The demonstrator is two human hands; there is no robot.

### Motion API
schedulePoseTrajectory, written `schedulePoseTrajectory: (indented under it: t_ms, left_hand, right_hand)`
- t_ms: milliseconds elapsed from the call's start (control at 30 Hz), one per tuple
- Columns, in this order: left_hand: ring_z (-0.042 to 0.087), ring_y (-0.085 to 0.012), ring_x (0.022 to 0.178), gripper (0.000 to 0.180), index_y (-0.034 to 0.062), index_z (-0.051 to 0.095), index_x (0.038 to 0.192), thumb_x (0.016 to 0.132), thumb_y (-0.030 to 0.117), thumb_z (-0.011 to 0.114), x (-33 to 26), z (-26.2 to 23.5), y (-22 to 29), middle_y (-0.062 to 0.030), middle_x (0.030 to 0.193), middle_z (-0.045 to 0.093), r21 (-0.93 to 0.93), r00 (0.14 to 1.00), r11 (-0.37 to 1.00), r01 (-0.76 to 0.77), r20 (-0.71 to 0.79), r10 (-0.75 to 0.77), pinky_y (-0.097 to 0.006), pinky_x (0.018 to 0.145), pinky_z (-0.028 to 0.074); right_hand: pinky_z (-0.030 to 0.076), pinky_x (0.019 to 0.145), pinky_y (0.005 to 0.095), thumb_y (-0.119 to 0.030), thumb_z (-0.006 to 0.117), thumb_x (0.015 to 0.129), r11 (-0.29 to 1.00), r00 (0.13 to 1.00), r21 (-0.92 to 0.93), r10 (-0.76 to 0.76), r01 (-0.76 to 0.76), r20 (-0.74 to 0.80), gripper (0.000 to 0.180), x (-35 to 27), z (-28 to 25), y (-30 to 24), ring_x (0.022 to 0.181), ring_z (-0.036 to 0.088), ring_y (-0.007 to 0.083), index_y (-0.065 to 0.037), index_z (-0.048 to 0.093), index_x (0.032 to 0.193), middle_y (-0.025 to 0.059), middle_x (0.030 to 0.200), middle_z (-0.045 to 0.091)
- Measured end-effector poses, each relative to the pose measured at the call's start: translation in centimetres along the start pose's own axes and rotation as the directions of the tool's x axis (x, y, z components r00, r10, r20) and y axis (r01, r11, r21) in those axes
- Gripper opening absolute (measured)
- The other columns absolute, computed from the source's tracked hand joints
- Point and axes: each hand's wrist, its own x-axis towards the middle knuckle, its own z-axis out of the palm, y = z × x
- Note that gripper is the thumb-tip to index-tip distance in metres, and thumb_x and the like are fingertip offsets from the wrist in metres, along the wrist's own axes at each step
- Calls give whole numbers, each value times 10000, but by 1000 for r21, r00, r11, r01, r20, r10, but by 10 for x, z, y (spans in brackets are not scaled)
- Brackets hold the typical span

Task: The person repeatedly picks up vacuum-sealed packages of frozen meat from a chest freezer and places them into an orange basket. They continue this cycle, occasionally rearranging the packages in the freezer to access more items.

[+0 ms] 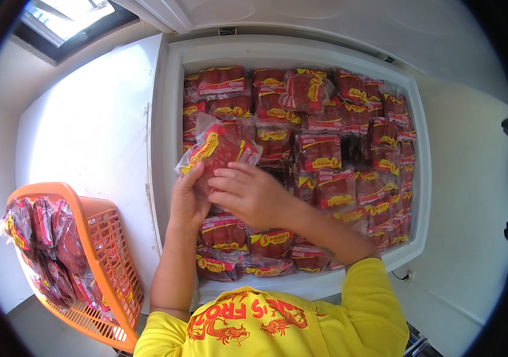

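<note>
A clear plastic pack of red meat (228, 152) with a red and yellow label is held up over the left part of a white chest freezer (173, 119). My left hand (187, 196) grips its lower left corner, thumb on the front. Across the lower right of the same pack lie the fingers of my right hand (251, 193), loosely bent and slightly apart. Beneath both hands, rows of similar meat packs (319, 153) fill the freezer, laid flat and stacked close to the rim. One pack (305, 90) sits tilted on top of the others near the far side.
An orange plastic basket (108, 238) stands tilted at the left, with several meat packs (57, 238) in it. Beside the freezer is a white flat surface (93, 119). The raised freezer lid (349, 24) is at the far side, and a window (66, 21) at the upper left.
</note>
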Motion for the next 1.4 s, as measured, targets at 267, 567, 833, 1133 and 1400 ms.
schedulePoseTrajectory:
  t_ms: [267, 567, 833, 1133, 1400]
  left_hand:
    - [628, -256, 1069, 491, -40, 478, 1269, 808, 8, 639, -12, 3, 17, -154, 1195, 608, 340, 979, 932, -127, -107, 172, -413, 939, 504]
    - [649, -244, 1013, 458, -42, 488, 1249, 821, 20, 639, -4, 9, 11, -151, 1154, 623, 320, 990, 945, -63, -101, 100, -389, 894, 529]
    - [643, -241, 1021, 450, -43, 488, 1246, 823, 12, 634, -5, 3, 13, -151, 1145, 624, 359, 982, 932, -38, -161, 102, -392, 909, 521]
    - [639, -250, 1041, 455, -45, 484, 1249, 821, 6, 629, -1, 6, 5, -156, 1166, 621, 380, 991, 924, -38, -103, 83, -398, 928, 510]
    - [597, -250, 1125, 489, -25, 482, 1291, 828, 25, 633, -21, 7, 4, -141, 1237, 596, 410, 994, 912, -32, -84, 73, -401, 1000, 462]
  right_hand:
    - [432, 1005, 449, -292, 733, 761, 591, 850, -649, 496, -479, -176, 592, -45, -65, 191, 1286, 443, 347, -182, 549, 1313, 156, 1407, 443]
    - [399, 999, 491, -492, 621, 834, 604, 700, -360, 657, -711, -280, 554, 9, -11, 213, 1277, 434, 358, -122, 606, 1244, 128, 1379, 490]
    - [206, 1122, 573, -620, 513, 875, 596, 792, -571, 585, -565, -174, 626, 9, 14, 231, 1422, 207, 413, -391, 382, 1443, 137, 1543, 272]
    - [138, 1148, 563, -636, 454, 898, 629, 785, -520, 603, -578, -142, 650, -4, 22, 241, 1444, 133, 417, -398, 296, 1481, 136, 1579, 180]
    - [81, 1166, 548, -661, 437, 892, 589, 717, -518, 693, -620, -71, 660, 4, 15, 239, 1465, 71, 386, -417, 275, 1484, 116, 1596, 129]
